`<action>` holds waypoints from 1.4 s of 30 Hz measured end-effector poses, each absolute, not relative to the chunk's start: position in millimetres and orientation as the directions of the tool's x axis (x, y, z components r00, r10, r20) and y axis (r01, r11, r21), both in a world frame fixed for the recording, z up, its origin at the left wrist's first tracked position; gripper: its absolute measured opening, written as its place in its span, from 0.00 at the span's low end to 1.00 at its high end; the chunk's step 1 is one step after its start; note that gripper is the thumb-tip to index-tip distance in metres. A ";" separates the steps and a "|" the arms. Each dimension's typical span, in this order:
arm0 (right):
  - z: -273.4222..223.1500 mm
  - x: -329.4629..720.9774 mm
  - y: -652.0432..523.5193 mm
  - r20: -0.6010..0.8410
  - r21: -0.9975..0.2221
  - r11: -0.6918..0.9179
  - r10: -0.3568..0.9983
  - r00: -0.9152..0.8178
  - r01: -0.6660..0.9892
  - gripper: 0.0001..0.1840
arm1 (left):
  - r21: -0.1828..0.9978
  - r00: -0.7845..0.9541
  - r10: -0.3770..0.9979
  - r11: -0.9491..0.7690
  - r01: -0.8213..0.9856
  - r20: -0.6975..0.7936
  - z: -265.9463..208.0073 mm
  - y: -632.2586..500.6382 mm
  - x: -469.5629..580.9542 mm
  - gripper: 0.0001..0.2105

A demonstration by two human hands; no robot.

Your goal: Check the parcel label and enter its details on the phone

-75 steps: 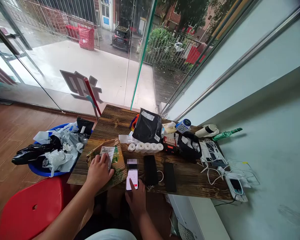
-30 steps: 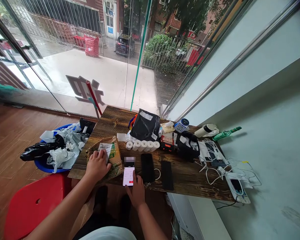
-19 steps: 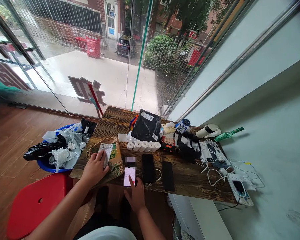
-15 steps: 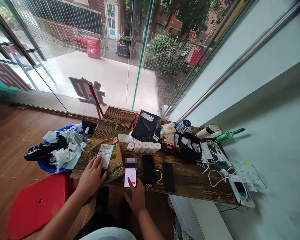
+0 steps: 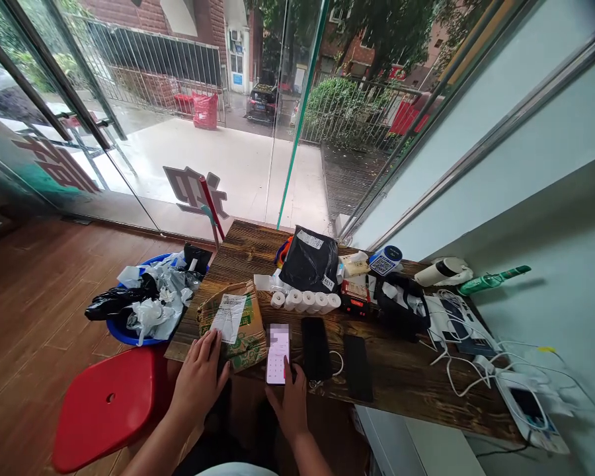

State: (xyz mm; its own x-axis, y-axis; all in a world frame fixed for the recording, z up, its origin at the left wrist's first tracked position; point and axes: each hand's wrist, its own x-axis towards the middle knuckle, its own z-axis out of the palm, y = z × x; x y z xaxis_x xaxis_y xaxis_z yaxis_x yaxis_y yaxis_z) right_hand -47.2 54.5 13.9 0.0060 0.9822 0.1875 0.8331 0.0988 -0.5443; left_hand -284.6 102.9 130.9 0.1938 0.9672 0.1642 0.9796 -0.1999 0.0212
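My left hand [image 5: 201, 370] lies with fingers stretched over the near left edge of a worn cardboard parcel [image 5: 252, 330]. Its fingertips touch the white shipping label [image 5: 229, 317] on top. The parcel rests at the left of the wooden table [image 5: 401, 390]. To its right lies a smartphone [image 5: 277, 360] with a lit pale screen showing a keypad; part of the screen is blurred out. My right hand [image 5: 292, 400] is at the phone's lower right, index finger extended over the screen and thumb apart. Two dark phones [image 5: 316, 347] lie further right.
Paper rolls [image 5: 307, 302], a black mailer bag [image 5: 310, 261], a black pouch [image 5: 401, 307] and a QR-code speaker [image 5: 387, 259] stand behind. White cables [image 5: 456, 370] tangle at right. Left of the table are a blue bin [image 5: 121, 334] of wrappings and a red stool [image 5: 109, 406].
The view has turned left, so everything appears further right. The phone's screen now shows a keypad instead of its earlier page. My left hand stays on the parcel, my right at the phone.
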 end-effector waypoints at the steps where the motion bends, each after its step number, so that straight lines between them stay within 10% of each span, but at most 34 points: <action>1: 19.5 -50.6 57.1 0.208 -0.559 0.081 0.977 0.045 0.825 0.35 | 0.022 0.196 0.967 -0.202 0.979 0.166 133.3 104.4 -284.2 0.26; 5: 56.7 -74.5 81.8 0.267 -0.612 0.081 0.958 0.109 0.786 0.27 | 0.019 0.189 0.967 -0.195 0.981 0.171 143.8 114.8 -282.4 0.24; 15: 118.5 -161.2 179.7 0.201 -0.549 0.424 0.903 -0.379 0.720 0.18 | -0.004 0.303 0.930 -0.309 0.951 0.209 122.8 137.9 -287.5 0.24; 42: 125.5 -161.7 193.3 0.040 -0.537 0.274 0.953 -0.300 0.798 0.14 | -0.067 0.236 0.954 -0.227 0.971 0.185 117.5 155.8 -275.9 0.19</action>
State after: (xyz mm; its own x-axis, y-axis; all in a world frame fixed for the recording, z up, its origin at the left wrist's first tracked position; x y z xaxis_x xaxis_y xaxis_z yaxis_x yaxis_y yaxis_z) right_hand -161.7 193.3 125.5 -0.2997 0.9532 0.0404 0.7981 0.2737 -0.5368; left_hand -275.9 155.8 117.5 0.2361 0.9539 0.1855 0.9715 -0.2274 -0.0673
